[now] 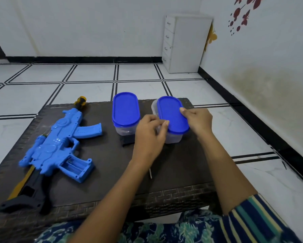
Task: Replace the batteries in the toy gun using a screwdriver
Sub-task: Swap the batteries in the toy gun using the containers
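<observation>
The blue plastic toy gun (59, 142), with a black stock and yellow trim, lies flat on the left part of the surface (101, 183), well apart from both hands. The battery bay (73, 168) in its grip is uncovered and faces up. A thin metal shaft (150, 173), perhaps the screwdriver's, shows just beside the left forearm; the rest is hidden under the arm.

Both hands are on the right container (173, 138), a clear oval plastic tub. The left hand (150, 135) has its fingers curled and pinches the near left edge of the right lid (171, 114), a blue oval plastic cover. The right hand (198, 123) grips the lid's right edge, with its thumb on top and its fingers out of sight below. The lid sits askew, so the tub's clear rim shows past it at the far left.

The surface is a low dark brown table with a woven pattern. It stands on a white tiled floor (42, 74) crossed by black stripes. The walls are white with black skirting. A white drawer unit (185, 44) stands in the corner, and red butterfly decals (243, 13) are on the right wall.

The left container (119, 132), a matching tub, stands just beside the right one with its blue left lid (125, 109) seated flat. Something small shows through its wall, too blurred to name. What the right container holds cannot be told.
</observation>
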`<state>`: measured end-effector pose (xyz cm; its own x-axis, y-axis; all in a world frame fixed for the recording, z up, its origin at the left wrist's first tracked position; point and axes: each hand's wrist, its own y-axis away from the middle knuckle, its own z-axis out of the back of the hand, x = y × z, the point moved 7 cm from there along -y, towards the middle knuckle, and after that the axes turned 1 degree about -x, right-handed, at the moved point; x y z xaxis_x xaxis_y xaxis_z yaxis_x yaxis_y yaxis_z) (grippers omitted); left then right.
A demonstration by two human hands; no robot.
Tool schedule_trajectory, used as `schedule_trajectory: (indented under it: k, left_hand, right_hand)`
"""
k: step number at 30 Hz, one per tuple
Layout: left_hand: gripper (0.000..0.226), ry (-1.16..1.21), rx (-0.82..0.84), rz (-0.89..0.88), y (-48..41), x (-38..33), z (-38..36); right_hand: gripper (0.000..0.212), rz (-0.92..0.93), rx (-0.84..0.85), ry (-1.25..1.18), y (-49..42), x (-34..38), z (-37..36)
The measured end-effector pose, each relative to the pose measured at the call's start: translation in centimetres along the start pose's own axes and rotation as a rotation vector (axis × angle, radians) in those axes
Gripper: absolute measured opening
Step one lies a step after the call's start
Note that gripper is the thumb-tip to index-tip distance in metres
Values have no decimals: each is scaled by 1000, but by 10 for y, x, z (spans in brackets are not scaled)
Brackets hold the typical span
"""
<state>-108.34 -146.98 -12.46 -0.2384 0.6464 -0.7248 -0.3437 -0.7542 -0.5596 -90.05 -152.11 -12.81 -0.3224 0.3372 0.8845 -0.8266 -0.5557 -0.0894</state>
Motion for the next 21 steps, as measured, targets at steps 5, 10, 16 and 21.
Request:
schedule_trajectory:
  k: [5, 10, 16, 21]
  left_hand:
    - [20, 129, -53, 337, 3, 17, -3]
    - [20, 355, -48, 738, 10, 33, -11]
    - [8, 406, -26, 806, 10, 28, -13]
    - [8, 491, -6, 918, 13, 35, -17]
  right_hand:
    - [45, 78, 31, 62, -9, 12, -14]
    - [43, 67, 45, 70, -12, 13, -19]
    - [33, 76, 31, 150, -7, 13, -11]
    - [38, 111, -35, 219, 1, 7, -14]
